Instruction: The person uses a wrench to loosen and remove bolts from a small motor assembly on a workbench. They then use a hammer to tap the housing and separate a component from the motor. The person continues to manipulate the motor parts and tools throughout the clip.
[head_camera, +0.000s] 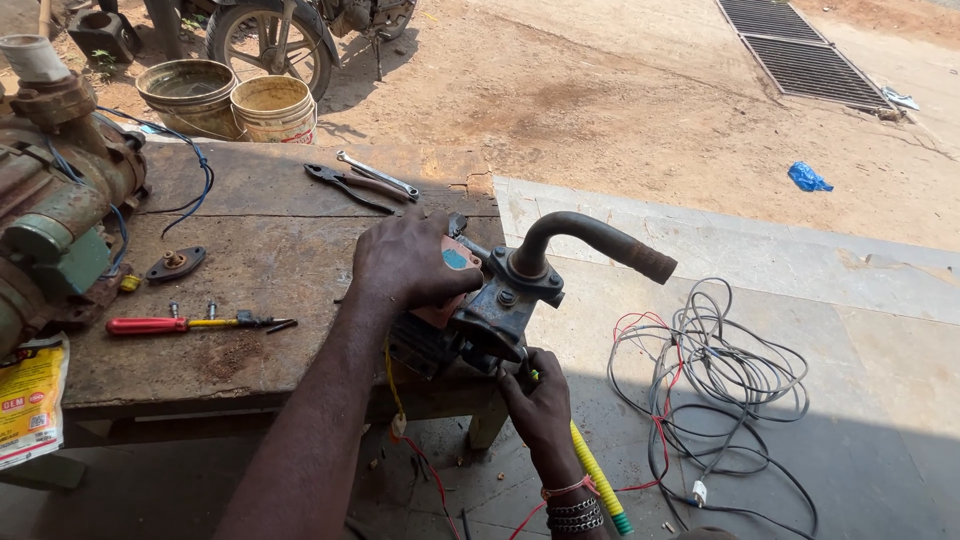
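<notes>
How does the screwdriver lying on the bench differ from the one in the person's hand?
The red-handled screwdriver lies flat and untouched on the wooden bench; the yellow-handled screwdriver is gripped in the right hand, tilted up against the pump. The red handle is smooth, the yellow one ribbed with a green end.

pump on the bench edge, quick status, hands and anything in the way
Left hand clamped on top of the pump. Right hand below, gripping a yellow-handled tool at its underside. Bent pipe sticks up; nothing blocking.

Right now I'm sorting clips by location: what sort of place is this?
Probably an open-air roadside repair stall: a worn wooden workbench with a rusty green pump motor, and a motorcycle wheel on bare dirt.
</notes>
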